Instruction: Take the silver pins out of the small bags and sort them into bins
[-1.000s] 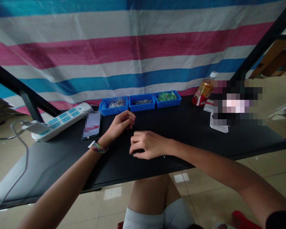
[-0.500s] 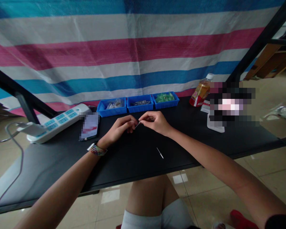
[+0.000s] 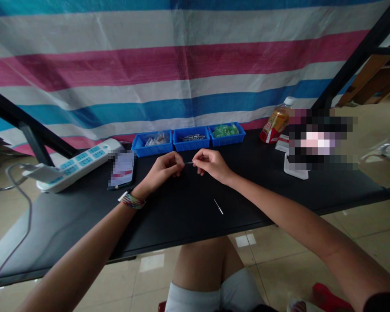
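Note:
Between my two hands a thin silvery pin, which looks like a blind rivet (image 3: 188, 163), lies nearly level just above the black table. My left hand (image 3: 167, 168) pinches its left end between thumb and forefinger. The fingertips of my right hand (image 3: 211, 164) are closed on the other end, so only the short middle part shows. A second rivet (image 3: 219, 207), with a thin stem and a thicker end, rests on the table (image 3: 182, 216) nearer to me. Behind my hands, the middle blue bin (image 3: 191, 146) holds several similar metal pins.
Left of it stands a blue bin (image 3: 152, 151) with clear plastic bags; right of it, a blue bin (image 3: 227, 139) with green pieces. A phone (image 3: 122, 170) and a power strip (image 3: 84, 162) lie left. A drink bottle (image 3: 275, 121) and a white item (image 3: 295, 168) are right.
The held rivet has turned from slanted to nearly level, and more of it shows. My fingertips have moved slightly apart. The rivet on the table has stayed put.

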